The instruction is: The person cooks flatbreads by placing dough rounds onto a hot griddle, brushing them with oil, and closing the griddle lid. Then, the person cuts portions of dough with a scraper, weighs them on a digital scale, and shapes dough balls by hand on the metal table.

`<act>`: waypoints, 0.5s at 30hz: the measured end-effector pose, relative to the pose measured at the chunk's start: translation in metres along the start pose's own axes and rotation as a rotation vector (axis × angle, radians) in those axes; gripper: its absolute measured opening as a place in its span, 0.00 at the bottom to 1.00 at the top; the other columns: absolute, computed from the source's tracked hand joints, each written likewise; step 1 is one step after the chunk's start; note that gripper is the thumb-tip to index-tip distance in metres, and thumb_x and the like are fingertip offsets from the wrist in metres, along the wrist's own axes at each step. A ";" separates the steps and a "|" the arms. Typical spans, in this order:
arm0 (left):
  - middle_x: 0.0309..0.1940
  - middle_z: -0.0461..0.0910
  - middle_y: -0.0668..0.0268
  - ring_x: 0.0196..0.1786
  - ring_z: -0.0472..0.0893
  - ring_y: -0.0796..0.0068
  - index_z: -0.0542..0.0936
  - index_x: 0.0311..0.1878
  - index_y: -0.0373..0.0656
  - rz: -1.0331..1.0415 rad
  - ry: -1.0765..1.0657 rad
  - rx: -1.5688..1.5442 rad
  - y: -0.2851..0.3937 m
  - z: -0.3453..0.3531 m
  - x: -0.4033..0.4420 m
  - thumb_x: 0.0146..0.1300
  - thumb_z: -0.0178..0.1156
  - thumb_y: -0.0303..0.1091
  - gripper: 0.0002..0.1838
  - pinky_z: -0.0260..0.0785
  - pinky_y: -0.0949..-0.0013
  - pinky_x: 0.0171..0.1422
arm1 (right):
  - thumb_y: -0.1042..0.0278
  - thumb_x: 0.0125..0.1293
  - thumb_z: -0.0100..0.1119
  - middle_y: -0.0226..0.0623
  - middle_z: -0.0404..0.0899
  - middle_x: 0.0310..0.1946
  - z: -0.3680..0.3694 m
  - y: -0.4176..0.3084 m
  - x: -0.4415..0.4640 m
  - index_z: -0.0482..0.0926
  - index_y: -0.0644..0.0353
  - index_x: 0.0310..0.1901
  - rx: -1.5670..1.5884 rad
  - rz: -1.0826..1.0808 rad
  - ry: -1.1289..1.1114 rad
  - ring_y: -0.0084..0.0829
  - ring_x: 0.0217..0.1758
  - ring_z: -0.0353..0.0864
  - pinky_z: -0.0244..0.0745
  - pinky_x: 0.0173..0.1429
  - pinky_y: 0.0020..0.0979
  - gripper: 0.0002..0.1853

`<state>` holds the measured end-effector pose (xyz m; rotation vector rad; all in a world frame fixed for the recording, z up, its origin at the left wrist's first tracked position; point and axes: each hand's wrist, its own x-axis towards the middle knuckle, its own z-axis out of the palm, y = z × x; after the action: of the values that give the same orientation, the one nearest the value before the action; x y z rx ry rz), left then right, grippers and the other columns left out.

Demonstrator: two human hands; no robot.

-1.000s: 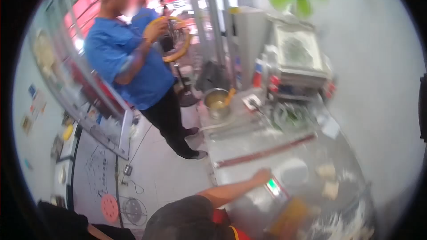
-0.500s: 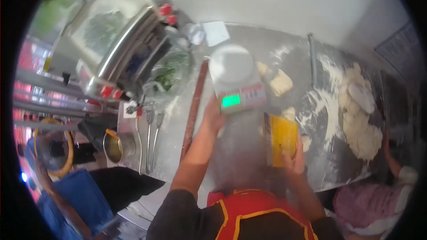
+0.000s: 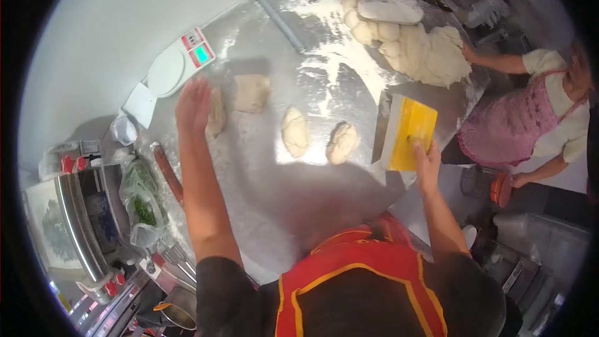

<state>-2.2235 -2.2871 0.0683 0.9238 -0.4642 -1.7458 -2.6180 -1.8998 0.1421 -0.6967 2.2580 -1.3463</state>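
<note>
My right hand point(image 3: 427, 163) grips a dough scraper point(image 3: 412, 134) with a yellow handle, its wide metal blade facing left above the table. My left hand point(image 3: 194, 103), fingers stretched out, is close to the front of a white kitchen scale point(image 3: 167, 71) with a lit green display. Just right of that hand lies a long dough piece point(image 3: 216, 113), with a squarish dough piece point(image 3: 252, 93) beyond it. Two more lumps, a dough lump point(image 3: 295, 131) and a smaller dough lump point(image 3: 342, 143), rest on the table between my hands.
A large dough mass point(image 3: 430, 56) lies at the far right, near a co-worker point(image 3: 511, 112) in a pink apron. A grey rod point(image 3: 277, 20) and scattered flour are at the back. At left are a wooden rolling pin point(image 3: 167, 171), bagged greens point(image 3: 143, 203) and a metal machine point(image 3: 75, 228).
My view has swung to the right. My left hand has come off the scale, which now stands turned and farther back by the wall. The scraper stays in my right hand.
</note>
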 end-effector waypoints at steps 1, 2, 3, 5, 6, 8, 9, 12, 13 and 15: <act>0.54 0.74 0.55 0.55 0.76 0.63 0.63 0.64 0.33 0.131 -0.075 0.082 -0.002 0.001 -0.037 0.71 0.50 0.34 0.22 0.70 0.63 0.60 | 0.68 0.66 0.55 0.36 0.76 0.39 -0.010 0.006 0.013 0.73 0.67 0.47 -0.061 -0.049 0.037 0.23 0.42 0.73 0.69 0.48 0.27 0.13; 0.54 0.74 0.56 0.55 0.76 0.64 0.64 0.64 0.34 0.146 -0.021 0.212 -0.008 -0.004 -0.067 0.71 0.51 0.36 0.23 0.70 0.64 0.60 | 0.68 0.65 0.55 0.35 0.77 0.39 -0.017 0.005 0.027 0.73 0.67 0.47 -0.028 -0.056 0.033 0.24 0.42 0.74 0.69 0.48 0.27 0.13; 0.54 0.74 0.57 0.54 0.77 0.65 0.65 0.65 0.35 0.164 0.038 0.343 -0.012 -0.013 -0.096 0.71 0.52 0.38 0.24 0.69 0.65 0.60 | 0.68 0.65 0.55 0.35 0.77 0.39 -0.022 0.001 0.043 0.73 0.67 0.47 0.007 -0.062 0.021 0.24 0.42 0.74 0.69 0.47 0.27 0.13; 0.52 0.75 0.60 0.53 0.77 0.67 0.69 0.62 0.36 0.160 0.211 0.524 -0.041 -0.058 -0.148 0.70 0.54 0.41 0.23 0.69 0.66 0.60 | 0.67 0.65 0.56 0.35 0.77 0.40 -0.025 0.002 0.076 0.73 0.67 0.48 0.086 -0.063 0.000 0.24 0.41 0.74 0.69 0.47 0.27 0.14; 0.51 0.75 0.61 0.52 0.77 0.70 0.69 0.61 0.35 0.149 0.253 0.629 -0.047 -0.047 -0.189 0.70 0.54 0.41 0.23 0.68 0.68 0.59 | 0.67 0.65 0.56 0.35 0.77 0.40 -0.023 0.006 0.092 0.73 0.68 0.48 0.129 -0.052 -0.008 0.24 0.42 0.74 0.70 0.47 0.28 0.15; 0.49 0.75 0.61 0.51 0.76 0.73 0.70 0.61 0.34 0.161 0.341 0.741 -0.068 -0.048 -0.251 0.71 0.54 0.40 0.22 0.68 0.70 0.57 | 0.65 0.65 0.57 0.37 0.78 0.40 -0.016 0.007 0.116 0.73 0.68 0.49 0.163 -0.077 -0.077 0.26 0.42 0.75 0.70 0.48 0.28 0.16; 0.47 0.76 0.61 0.50 0.76 0.73 0.70 0.60 0.32 0.188 0.386 0.751 -0.085 -0.063 -0.268 0.71 0.54 0.38 0.22 0.67 0.70 0.57 | 0.64 0.65 0.57 0.38 0.78 0.41 -0.011 0.002 0.122 0.73 0.68 0.50 0.152 -0.108 -0.132 0.27 0.43 0.76 0.70 0.48 0.29 0.17; 0.45 0.77 0.61 0.49 0.77 0.73 0.69 0.60 0.31 0.305 0.483 1.034 -0.122 -0.052 -0.323 0.71 0.53 0.36 0.21 0.67 0.71 0.56 | 0.62 0.65 0.57 0.38 0.78 0.43 0.007 -0.033 0.141 0.74 0.67 0.49 -0.083 -0.234 -0.265 0.28 0.44 0.77 0.70 0.51 0.28 0.17; 0.44 0.77 0.61 0.49 0.77 0.73 0.70 0.60 0.32 0.330 0.450 1.047 -0.132 -0.045 -0.332 0.70 0.53 0.35 0.21 0.68 0.71 0.55 | 0.62 0.66 0.57 0.38 0.78 0.44 0.013 -0.042 0.152 0.74 0.66 0.48 -0.197 -0.282 -0.301 0.28 0.45 0.77 0.70 0.52 0.28 0.17; 0.43 0.78 0.62 0.48 0.77 0.74 0.70 0.61 0.33 0.364 0.390 1.079 -0.150 -0.031 -0.351 0.70 0.53 0.34 0.20 0.68 0.71 0.54 | 0.61 0.64 0.59 0.43 0.78 0.45 0.048 -0.033 0.202 0.74 0.68 0.50 -0.178 -0.484 -0.229 0.31 0.47 0.77 0.70 0.53 0.30 0.19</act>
<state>-2.2423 -1.9042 0.0712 1.7391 -1.2655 -0.8663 -2.7424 -2.0690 0.1300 -1.4534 2.1166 -1.1902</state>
